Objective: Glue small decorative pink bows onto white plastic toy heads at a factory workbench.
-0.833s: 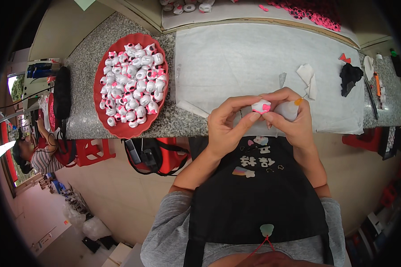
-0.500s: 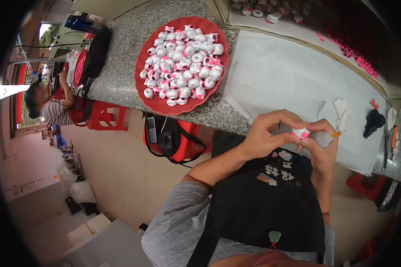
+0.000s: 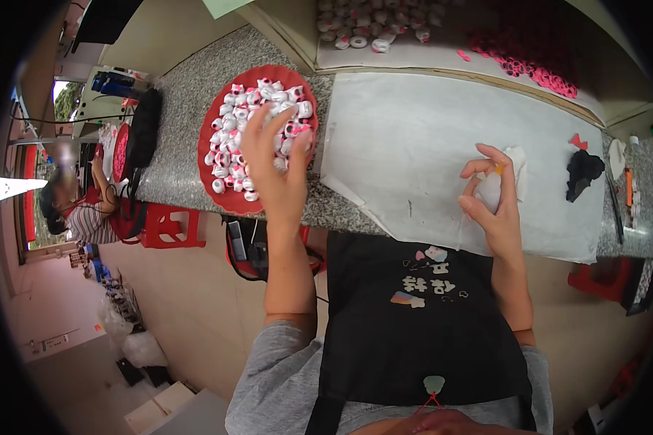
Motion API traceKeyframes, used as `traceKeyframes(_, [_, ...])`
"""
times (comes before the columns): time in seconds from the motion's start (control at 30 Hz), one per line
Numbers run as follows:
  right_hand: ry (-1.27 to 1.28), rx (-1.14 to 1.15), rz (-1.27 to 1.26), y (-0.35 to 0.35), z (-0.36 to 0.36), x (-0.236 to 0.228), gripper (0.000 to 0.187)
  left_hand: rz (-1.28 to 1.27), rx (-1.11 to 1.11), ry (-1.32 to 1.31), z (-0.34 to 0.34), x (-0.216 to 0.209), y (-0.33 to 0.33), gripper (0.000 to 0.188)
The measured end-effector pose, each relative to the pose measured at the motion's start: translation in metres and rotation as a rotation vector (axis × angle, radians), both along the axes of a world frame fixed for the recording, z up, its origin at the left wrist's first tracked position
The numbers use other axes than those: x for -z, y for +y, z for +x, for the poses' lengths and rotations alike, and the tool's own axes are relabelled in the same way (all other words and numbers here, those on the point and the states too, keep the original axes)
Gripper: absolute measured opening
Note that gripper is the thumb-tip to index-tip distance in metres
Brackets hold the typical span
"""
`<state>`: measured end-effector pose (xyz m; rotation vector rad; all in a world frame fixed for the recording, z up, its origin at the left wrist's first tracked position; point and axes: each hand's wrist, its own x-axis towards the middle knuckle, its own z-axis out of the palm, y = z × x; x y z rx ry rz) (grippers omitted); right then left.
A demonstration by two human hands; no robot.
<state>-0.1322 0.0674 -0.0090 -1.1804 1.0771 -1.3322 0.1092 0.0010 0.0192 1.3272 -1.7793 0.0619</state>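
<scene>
My left hand (image 3: pixel 277 170) hovers over a red scalloped plate (image 3: pixel 204 167), its fingers curved and spread apart. Piled on that plate are many small white pieces (image 3: pixel 228 138) with pink and black parts, shaped like little animal heads. Nothing shows gripped between the left fingers, though they cover part of the pile. Above the white sheet, my right hand (image 3: pixel 502 210) is closed around a small translucent squeeze bottle (image 3: pixel 489 190) with a yellow-orange tip, which points upward.
White paper (image 3: pixel 413 145) covers much of the granite counter (image 3: pixel 174 145). A shelf at the back bears more white pieces (image 3: pixel 377 25) and pink ones (image 3: pixel 530 65). Black cloth (image 3: pixel 585 174) and an orange tool (image 3: pixel 628 187) lie at the right. Another person (image 3: pixel 87 210) sits far left.
My left hand has parted from the right and moved left over the plate. The white and pink piece held between both hands is out of sight. My right hand keeps the bottle, now tip up.
</scene>
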Motion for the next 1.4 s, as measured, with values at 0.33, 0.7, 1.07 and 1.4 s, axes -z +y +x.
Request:
traceKeyframes(0.33, [-0.15, -0.003, 0.038, 0.03, -0.024, 0.0, 0.027, 0.065, 0.073, -0.324, -0.139, 0.04, -0.151, 0.021])
traceKeyframes(0.7, [-0.148, 0.189, 0.028, 0.024, -0.026, -0.019, 0.026, 0.769, 0.796, 0.845, -0.1, 0.008, -0.024, 0.029])
traceKeyframes(1.07, [-0.023, 0.335, -0.433, 0.025, -0.008, -0.025, 0.033, 0.799, 0.726, 1.32, -0.086, 0.033, 0.042, 0.032])
traceKeyframes(1.4, [0.229, 0.219, -0.607, 0.028, 0.002, -0.024, 0.045, 0.796, 0.773, 1.358, -0.082, 0.04, 0.047, 0.036])
